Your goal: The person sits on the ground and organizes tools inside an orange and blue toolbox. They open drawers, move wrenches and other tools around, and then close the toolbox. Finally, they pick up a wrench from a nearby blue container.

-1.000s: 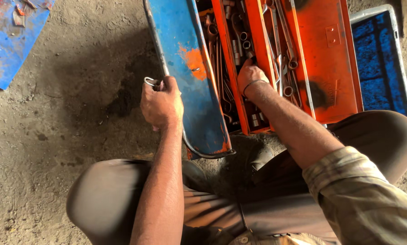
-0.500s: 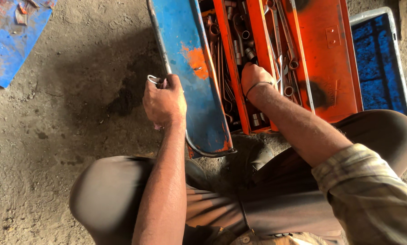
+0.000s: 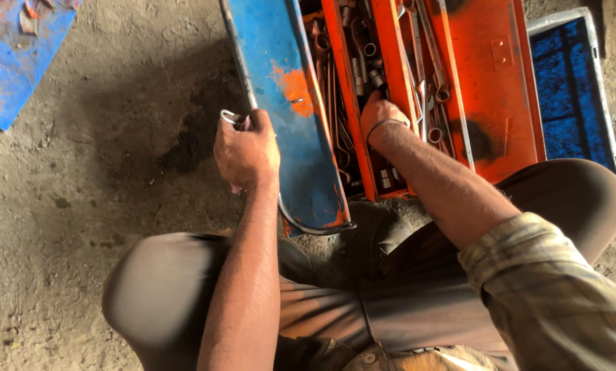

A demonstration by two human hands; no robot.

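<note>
Fingers (image 3: pixel 242 130) of left hand (image 3: pixel 247 152) curled shut around a small metal wrench (image 3: pixel 229 118), its ring end poking out at 10 o'clock, just beside the blue lid (image 3: pixel 280 103) of the open toolbox (image 3: pixel 500 82). Right hand (image 3: pixel 380 115) down inside the orange tray (image 3: pixel 380 48), fingers hidden among sockets (image 3: pixel 371 65) and spanners (image 3: pixel 428 96); open or closed, cannot tell. Best done, probably, by feeling for size with fingertips, lifting one piece clear rather than raking through the pile. Worth keeping the left grip firm, wrench off the dirt floor (image 3: pixel 102 206), and watching the lid's edge at 3 o'clock of that fist.
</note>
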